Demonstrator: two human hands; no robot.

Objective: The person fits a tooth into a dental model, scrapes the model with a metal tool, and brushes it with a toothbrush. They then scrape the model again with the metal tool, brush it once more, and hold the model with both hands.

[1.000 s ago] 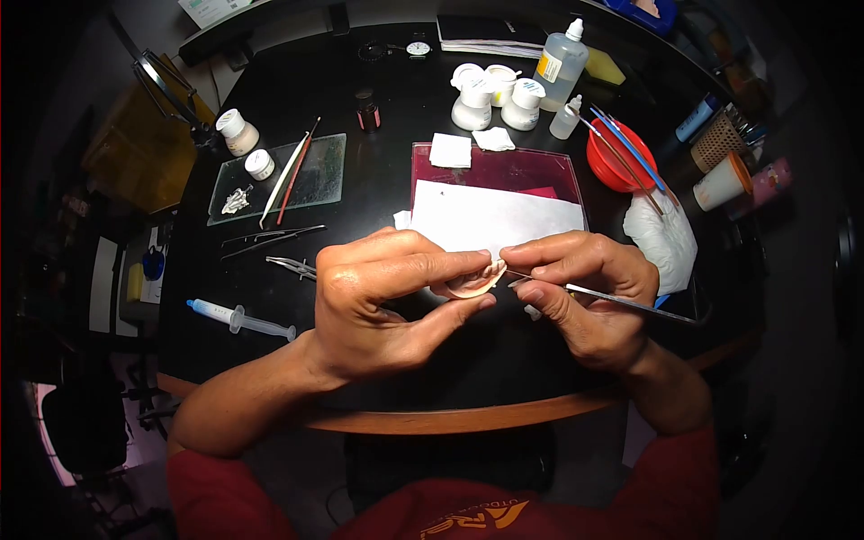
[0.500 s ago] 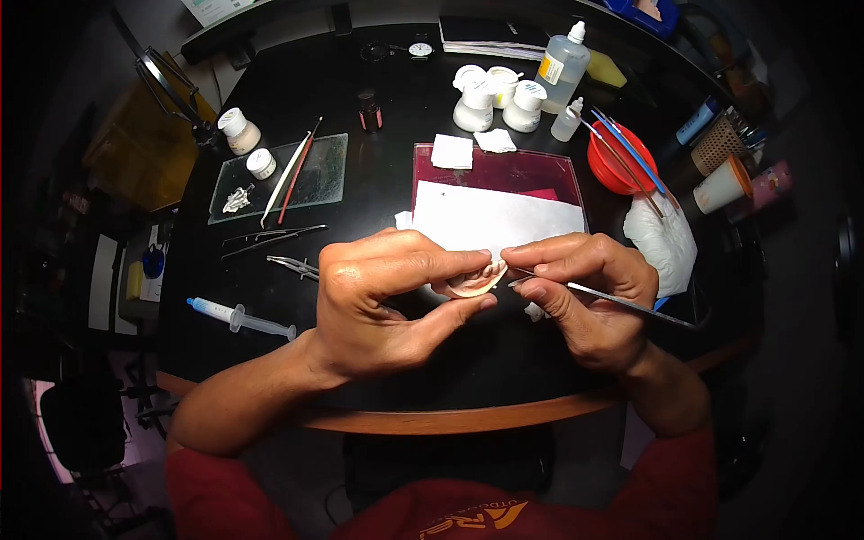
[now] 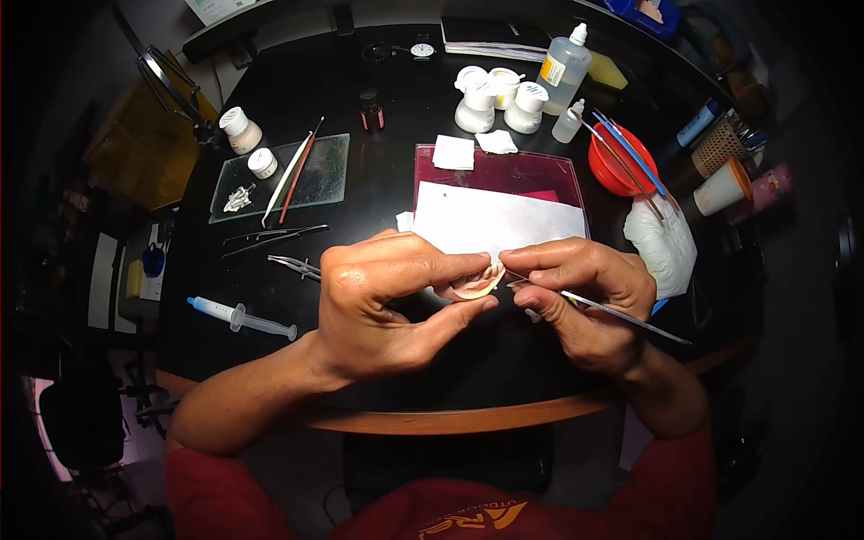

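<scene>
Between its thumb and fingers, my left hand [image 3: 387,301] grips a small cream-and-pink piece with a curved rim, like a dental model [image 3: 480,282]. A thin metal tool [image 3: 625,318] is pinched in my right hand [image 3: 589,297], its handle pointing down to the right. The tool's fine tip is close to the right edge of the model; whether it touches cannot be made out. Behind both hands, a white paper sheet [image 3: 499,219] lies on a dark red plate [image 3: 531,167].
White jars [image 3: 475,115], a large clear bottle [image 3: 564,72] and a red bowl [image 3: 621,160] with brushes stand beyond. At left are a glass slab [image 3: 322,180] with tools, tweezers [image 3: 270,238], pliers [image 3: 295,265] and a syringe [image 3: 241,318]. A crumpled white cloth [image 3: 663,243] lies right.
The tool in my right hand has turned slightly, its handle end now a little lower. My left hand and the model have barely moved.
</scene>
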